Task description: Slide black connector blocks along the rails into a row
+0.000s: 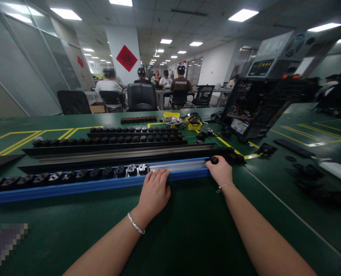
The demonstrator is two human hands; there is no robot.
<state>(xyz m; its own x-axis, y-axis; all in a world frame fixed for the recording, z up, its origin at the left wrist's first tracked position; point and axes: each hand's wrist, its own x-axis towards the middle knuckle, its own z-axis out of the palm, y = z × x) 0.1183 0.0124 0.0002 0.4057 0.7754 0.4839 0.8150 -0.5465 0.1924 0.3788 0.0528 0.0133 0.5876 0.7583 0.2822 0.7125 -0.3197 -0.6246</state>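
Observation:
A long blue rail point(184, 175) lies across the green table in front of me, with a row of black socket modules point(95, 174) seated along its left part. Some modules show silvery metal faces. The rail's right stretch shows a bare silvery channel. My left hand point(156, 189) is closed over the rail's near wall beside the last module, fingers over the top and thumb on my side. At the rail's right end, my right hand point(221, 170) pinches a small black rounded piece point(214, 160), which looks like another socket module, partly hidden by the fingers.
Behind the blue rail lie dark rails point(124, 150) and more rows of black modules point(110, 140). Farther back stand a metal dish point(172, 121) and a yellow tray point(194, 124). An open computer case point(251, 103) is at right, near loose black parts point(307, 170). People sit beyond the table.

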